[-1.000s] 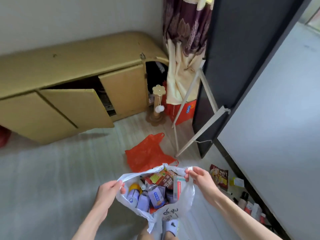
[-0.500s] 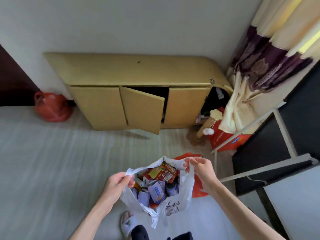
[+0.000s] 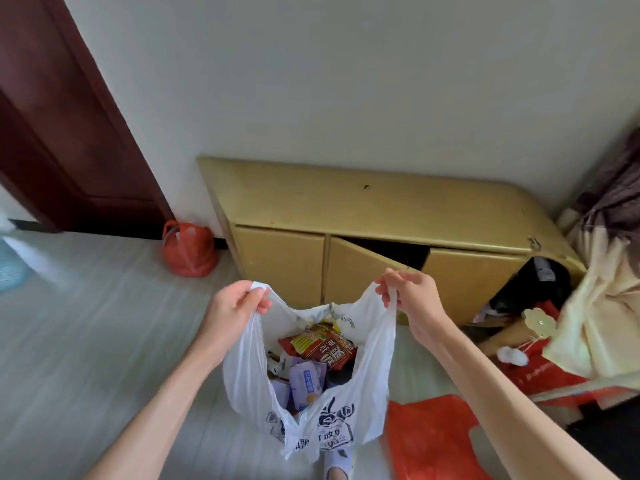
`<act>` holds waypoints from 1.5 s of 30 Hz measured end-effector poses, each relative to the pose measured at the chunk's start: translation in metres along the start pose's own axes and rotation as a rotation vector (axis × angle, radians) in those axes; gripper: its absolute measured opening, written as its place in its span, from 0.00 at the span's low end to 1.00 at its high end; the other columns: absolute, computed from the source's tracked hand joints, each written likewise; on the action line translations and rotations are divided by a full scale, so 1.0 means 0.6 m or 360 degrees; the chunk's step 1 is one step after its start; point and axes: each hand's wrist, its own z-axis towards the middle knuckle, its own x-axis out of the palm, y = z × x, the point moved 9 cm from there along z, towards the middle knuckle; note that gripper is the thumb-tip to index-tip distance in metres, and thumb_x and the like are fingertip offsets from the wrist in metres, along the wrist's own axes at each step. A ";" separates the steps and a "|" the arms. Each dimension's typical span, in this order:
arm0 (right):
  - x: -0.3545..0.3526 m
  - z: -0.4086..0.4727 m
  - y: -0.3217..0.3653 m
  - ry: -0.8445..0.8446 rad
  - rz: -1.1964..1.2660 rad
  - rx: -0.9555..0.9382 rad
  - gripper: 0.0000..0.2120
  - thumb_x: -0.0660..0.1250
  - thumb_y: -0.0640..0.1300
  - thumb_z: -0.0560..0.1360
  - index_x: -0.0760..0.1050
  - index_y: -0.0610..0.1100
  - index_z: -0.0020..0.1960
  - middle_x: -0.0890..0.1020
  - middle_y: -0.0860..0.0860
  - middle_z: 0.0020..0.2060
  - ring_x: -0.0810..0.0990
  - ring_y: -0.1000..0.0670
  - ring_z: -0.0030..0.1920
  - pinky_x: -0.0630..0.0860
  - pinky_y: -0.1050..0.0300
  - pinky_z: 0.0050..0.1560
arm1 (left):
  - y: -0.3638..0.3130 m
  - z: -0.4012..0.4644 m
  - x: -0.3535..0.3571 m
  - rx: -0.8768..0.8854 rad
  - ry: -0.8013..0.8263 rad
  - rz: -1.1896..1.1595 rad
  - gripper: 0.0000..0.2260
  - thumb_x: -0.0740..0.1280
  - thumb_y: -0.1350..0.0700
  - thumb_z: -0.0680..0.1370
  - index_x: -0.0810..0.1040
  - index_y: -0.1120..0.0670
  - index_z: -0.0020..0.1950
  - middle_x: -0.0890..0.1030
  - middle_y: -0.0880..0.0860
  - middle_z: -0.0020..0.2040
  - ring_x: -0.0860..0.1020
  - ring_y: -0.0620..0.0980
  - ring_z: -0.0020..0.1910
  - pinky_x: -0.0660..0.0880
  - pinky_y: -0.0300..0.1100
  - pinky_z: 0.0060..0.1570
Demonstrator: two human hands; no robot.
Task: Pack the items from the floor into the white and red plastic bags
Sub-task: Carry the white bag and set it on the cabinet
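A white plastic bag point(image 3: 311, 382) hangs at centre frame, above the floor point(image 3: 104, 341), mouth pointing up, long axis vertical, with snack packets point(image 3: 322, 344) and purple packs point(image 3: 306, 377) inside. The left hand point(image 3: 230, 311) at 9 o'clock and right hand point(image 3: 410, 303) at 3 o'clock each have their grip clamped on a handle. A red plastic bag point(image 3: 429, 441) lies at 5 o'clock. The thin handles could probably stretch or tear under the load.
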 end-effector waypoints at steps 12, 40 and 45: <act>0.126 0.267 0.405 0.0238 0.0229 -0.0610 0.13 0.60 0.40 0.78 0.76 0.36 0.40 0.75 0.49 0.28 0.69 0.55 0.23 0.68 0.69 0.25 | -0.267 0.362 -0.132 0.0549 -0.0375 -0.0236 0.10 0.62 0.61 0.78 0.79 0.51 0.42 0.82 0.43 0.31 0.78 0.37 0.31 0.72 0.25 0.36; 0.187 0.979 0.606 -0.0398 0.0137 -0.0429 0.15 0.55 0.34 0.78 0.75 0.39 0.37 0.74 0.47 0.31 0.69 0.51 0.31 0.68 0.58 0.35 | -0.326 1.189 -0.044 0.0488 0.0034 -0.0187 0.10 0.63 0.61 0.77 0.79 0.52 0.39 0.82 0.49 0.35 0.78 0.42 0.32 0.73 0.27 0.34; 0.170 1.008 0.598 -0.0375 0.0108 -0.0465 0.15 0.55 0.35 0.79 0.76 0.40 0.38 0.74 0.47 0.31 0.69 0.50 0.31 0.69 0.58 0.36 | -0.310 1.223 -0.037 0.0454 -0.0003 -0.0200 0.09 0.62 0.59 0.78 0.79 0.50 0.41 0.83 0.48 0.37 0.79 0.38 0.32 0.72 0.28 0.36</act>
